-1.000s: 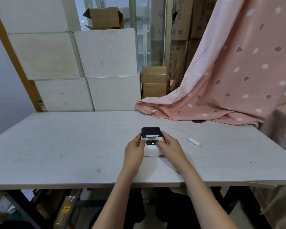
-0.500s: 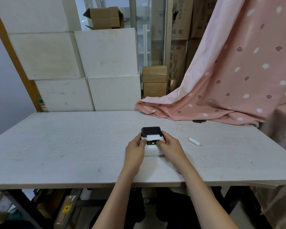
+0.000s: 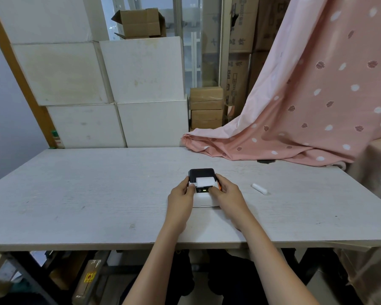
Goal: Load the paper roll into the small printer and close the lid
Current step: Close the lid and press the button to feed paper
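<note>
The left stretch of the table (image 3: 75, 194) is bare as far as its left and near edges, so there is wide free room on that side. Near the middle, the left hand (image 3: 182, 195) cups the left side of the small printer (image 3: 204, 194), fingers curled against its casing, steadying it. The printer sits flat on the table, well back from the near edge. Its black lid (image 3: 201, 173) appears tilted up at the back, and a white patch under it looks like the paper roll (image 3: 205, 181) seated in the bay, with a green light lit on the front panel. By that reading the loading seems done and the lid is not yet shut; whether the paper end is fed out cannot be told. The right hand (image 3: 227, 194) grips the printer's right side, thumb on the top front. Further right a small white cylinder (image 3: 260, 189) lies loose, well apart from the printer. Behind it a pink cloth (image 3: 295, 117) drapes onto the far right corner, narrowing the room there.
</note>
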